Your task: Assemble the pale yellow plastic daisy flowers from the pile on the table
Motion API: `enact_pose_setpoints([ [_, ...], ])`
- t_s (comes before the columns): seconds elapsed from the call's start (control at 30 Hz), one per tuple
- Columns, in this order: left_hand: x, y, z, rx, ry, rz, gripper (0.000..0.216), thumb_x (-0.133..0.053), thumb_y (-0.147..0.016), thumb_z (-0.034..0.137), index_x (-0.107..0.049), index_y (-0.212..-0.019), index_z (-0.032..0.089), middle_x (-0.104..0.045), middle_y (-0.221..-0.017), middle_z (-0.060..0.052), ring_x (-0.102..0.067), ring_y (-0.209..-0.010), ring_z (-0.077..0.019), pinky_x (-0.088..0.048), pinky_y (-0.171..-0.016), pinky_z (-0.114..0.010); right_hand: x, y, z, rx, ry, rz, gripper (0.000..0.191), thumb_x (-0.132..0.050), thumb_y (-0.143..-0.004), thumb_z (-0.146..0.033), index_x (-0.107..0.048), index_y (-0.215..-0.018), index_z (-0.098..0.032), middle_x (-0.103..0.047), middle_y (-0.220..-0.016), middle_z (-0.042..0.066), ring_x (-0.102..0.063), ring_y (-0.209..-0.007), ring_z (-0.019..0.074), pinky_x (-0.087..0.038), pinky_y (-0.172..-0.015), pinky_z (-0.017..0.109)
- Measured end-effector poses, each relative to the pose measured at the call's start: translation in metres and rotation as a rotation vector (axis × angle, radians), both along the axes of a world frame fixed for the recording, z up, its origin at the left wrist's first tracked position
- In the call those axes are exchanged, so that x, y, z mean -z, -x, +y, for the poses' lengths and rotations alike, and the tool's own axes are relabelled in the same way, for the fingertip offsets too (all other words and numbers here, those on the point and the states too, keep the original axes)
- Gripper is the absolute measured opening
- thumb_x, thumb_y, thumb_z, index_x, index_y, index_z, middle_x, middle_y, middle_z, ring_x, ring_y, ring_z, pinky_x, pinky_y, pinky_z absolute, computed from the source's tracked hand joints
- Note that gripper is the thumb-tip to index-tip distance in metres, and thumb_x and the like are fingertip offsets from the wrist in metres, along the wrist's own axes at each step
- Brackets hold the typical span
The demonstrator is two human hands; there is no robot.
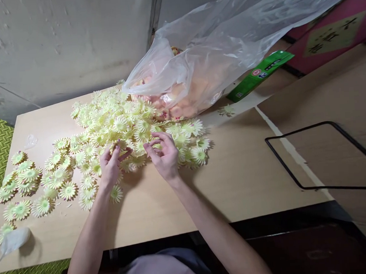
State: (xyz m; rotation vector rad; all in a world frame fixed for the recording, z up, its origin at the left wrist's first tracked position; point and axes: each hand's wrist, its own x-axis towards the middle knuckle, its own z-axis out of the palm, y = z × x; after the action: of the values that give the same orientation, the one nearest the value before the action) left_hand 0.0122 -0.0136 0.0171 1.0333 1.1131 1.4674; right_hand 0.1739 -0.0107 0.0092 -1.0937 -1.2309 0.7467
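A big heap of pale yellow artificial flower heads point(116, 116) with green centres spreads over the wooden table. At the heap's front edge, my left hand point(110, 164) pinches an artificial flower head point(113, 146) between thumb and fingers; the fingers partly cover it. My right hand point(165, 154) hovers just right of it, over the near side of the heap. Its fingers are bent but apart from the thumb, and nothing shows between them. More flower heads point(27, 175) lie in smaller clusters at the left end of the table.
Behind the heap stands a clear plastic bag point(192, 82) filled with peach-coloured pieces. A green packet point(260, 76) lies right of it. A black metal frame point(300, 183) rests at the right. Near the left front corner sits a whitish object point(17, 239) with a cord.
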Motion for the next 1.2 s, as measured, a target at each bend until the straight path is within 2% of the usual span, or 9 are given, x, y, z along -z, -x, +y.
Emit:
enact_pose_setpoints([
  [0.2, -0.011, -0.005, -0.012, 0.059, -0.029, 0.118, 0.029, -0.071, -0.08, 0.04, -0.067, -0.097, 0.017, -0.064, -0.084, -0.002, -0.067, -0.076, -0.0133, -0.065, -0.067, -0.031, 0.003, 0.0, -0.002, 0.104, -0.062, 0.017, 0.025, -0.069, -0.083, -0.034, -0.062, -0.102, -0.019, -0.059, -0.107, 0.01, -0.06, -0.08, 0.0143, -0.055, -0.059, 0.025],
  [0.37, -0.042, 0.011, -0.013, -0.142, -0.141, 0.325, 0.032, -0.069, -0.083, 0.035, -0.065, -0.111, 0.02, -0.068, -0.092, -0.006, -0.067, -0.074, -0.0129, -0.061, -0.059, -0.025, 0.009, 0.0, -0.004, 0.117, -0.018, 0.062, 0.023, -0.067, -0.084, -0.036, -0.063, -0.096, -0.017, -0.065, -0.091, 0.009, -0.063, -0.077, 0.0167, -0.056, -0.063, 0.028],
  [0.53, -0.079, 0.088, -0.041, -0.231, 0.011, 0.819, 0.024, -0.064, -0.084, 0.032, -0.068, -0.103, 0.018, -0.072, -0.094, -0.01, -0.067, -0.077, -0.0172, -0.055, -0.058, -0.026, 0.008, 0.001, -0.004, 0.128, -0.032, 0.066, 0.018, -0.066, -0.084, -0.033, -0.065, -0.091, -0.016, -0.066, -0.086, 0.007, -0.062, -0.072, 0.0156, -0.055, -0.063, 0.029],
  [0.67, -0.093, 0.16, -0.076, -0.208, 0.393, 1.27, 0.025, -0.061, -0.082, 0.037, -0.071, -0.097, 0.02, -0.072, -0.087, -0.007, -0.064, -0.072, -0.02, -0.051, -0.065, -0.031, 0.008, 0.002, -0.005, 0.111, -0.03, 0.045, 0.018, -0.066, -0.084, -0.033, -0.065, -0.09, -0.016, -0.066, -0.083, 0.006, -0.062, -0.071, 0.0152, -0.055, -0.06, 0.028],
  [0.73, -0.093, 0.183, -0.079, -0.202, 0.501, 1.354, 0.032, -0.066, -0.076, 0.041, -0.071, -0.1, 0.02, -0.071, -0.089, -0.008, -0.064, -0.075, -0.0218, -0.051, -0.068, -0.033, 0.009, 0.003, -0.005, 0.101, -0.042, 0.042, 0.018, -0.066, -0.084, -0.034, -0.065, -0.089, -0.017, -0.066, -0.083, 0.006, -0.062, -0.071, 0.0152, -0.056, -0.061, 0.028],
  [0.83, -0.085, 0.197, -0.056, -0.244, 0.449, 1.354, 0.051, -0.07, -0.071, 0.049, -0.067, -0.113, 0.02, -0.068, -0.104, -0.009, -0.064, -0.085, -0.024, -0.051, -0.076, -0.036, 0.01, 0.003, -0.005, 0.105, -0.06, 0.024, 0.018, -0.066, -0.083, -0.035, -0.066, -0.088, -0.017, -0.066, -0.082, 0.005, -0.062, -0.07, 0.015, -0.056, -0.061, 0.028],
  [0.97, -0.062, 0.187, -0.001, -0.291, 0.281, 1.422, 0.05, -0.059, -0.082, 0.051, -0.065, -0.12, 0.02, -0.06, -0.122, -0.015, -0.054, -0.111, -0.0326, -0.045, -0.093, -0.047, 0.01, 0.002, -0.005, 0.118, -0.064, -0.011, 0.017, -0.066, -0.084, -0.033, -0.067, -0.087, -0.017, -0.066, -0.081, 0.005, -0.062, -0.069, 0.0151, -0.054, -0.06, 0.028],
  [1.07, -0.046, 0.17, 0.031, -0.269, 0.288, 1.555, 0.041, -0.06, -0.082, 0.049, -0.07, -0.113, 0.023, -0.049, -0.135, -0.019, -0.034, -0.128, -0.0428, -0.034, -0.1, -0.059, 0.009, 0.001, -0.005, 0.12, -0.072, -0.015, 0.014, -0.065, -0.084, -0.031, -0.067, -0.086, -0.017, -0.066, -0.08, 0.005, -0.061, -0.069, 0.0149, -0.052, -0.059, 0.027],
  [1.2, -0.045, 0.155, 0.049, -0.336, 0.161, 1.552, 0.022, -0.057, -0.086, 0.032, -0.073, -0.097, 0.023, -0.049, -0.135, -0.015, -0.033, -0.13, -0.0411, -0.032, -0.099, -0.059, 0.007, -0.001, -0.005, 0.129, -0.072, -0.014, 0.012, -0.066, -0.084, -0.028, -0.067, -0.086, -0.017, -0.067, -0.081, 0.005, -0.062, -0.07, 0.0151, -0.051, -0.059, 0.027],
])
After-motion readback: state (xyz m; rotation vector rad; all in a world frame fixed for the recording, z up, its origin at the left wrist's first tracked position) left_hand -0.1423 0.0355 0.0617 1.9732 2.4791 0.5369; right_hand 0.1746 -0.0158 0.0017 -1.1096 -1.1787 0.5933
